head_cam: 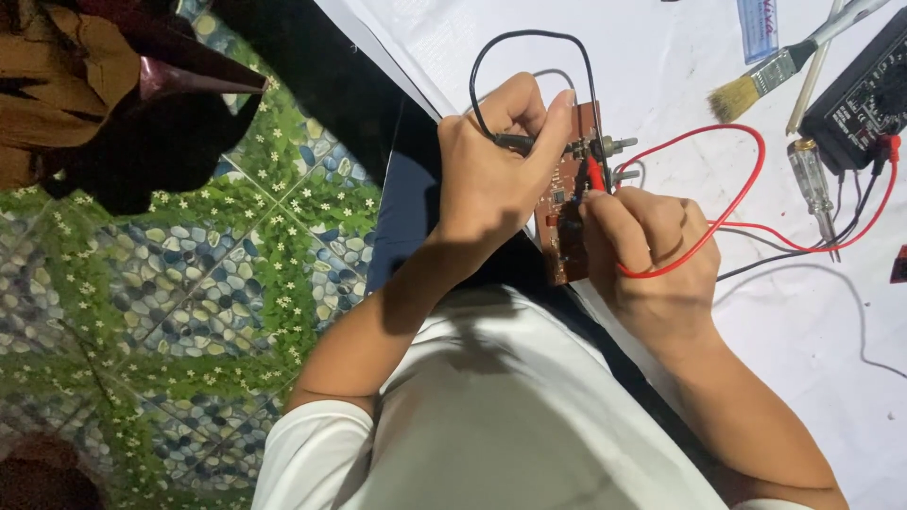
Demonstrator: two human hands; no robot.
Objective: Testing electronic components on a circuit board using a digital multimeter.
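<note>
A brown circuit board (567, 189) stands on edge at the rim of a white-covered table (661, 76). My left hand (491, 175) is closed around a black test probe (515, 144) whose tip touches the board's upper part. My right hand (647, 255) grips a red test probe (595, 175), its tip pressed on the board just below the black one. A black lead (529, 38) loops above my left hand. A red lead (737, 179) curves from my right hand to a black multimeter (864, 90) at the far right.
A paintbrush (765, 76) and a clear-handled screwdriver (812, 184) lie on the table near the meter. A flat blue packet (758, 28) lies at the top. Pebble-and-flower patterned floor (189, 283) fills the left, with dark cloth (104, 104) at the upper left.
</note>
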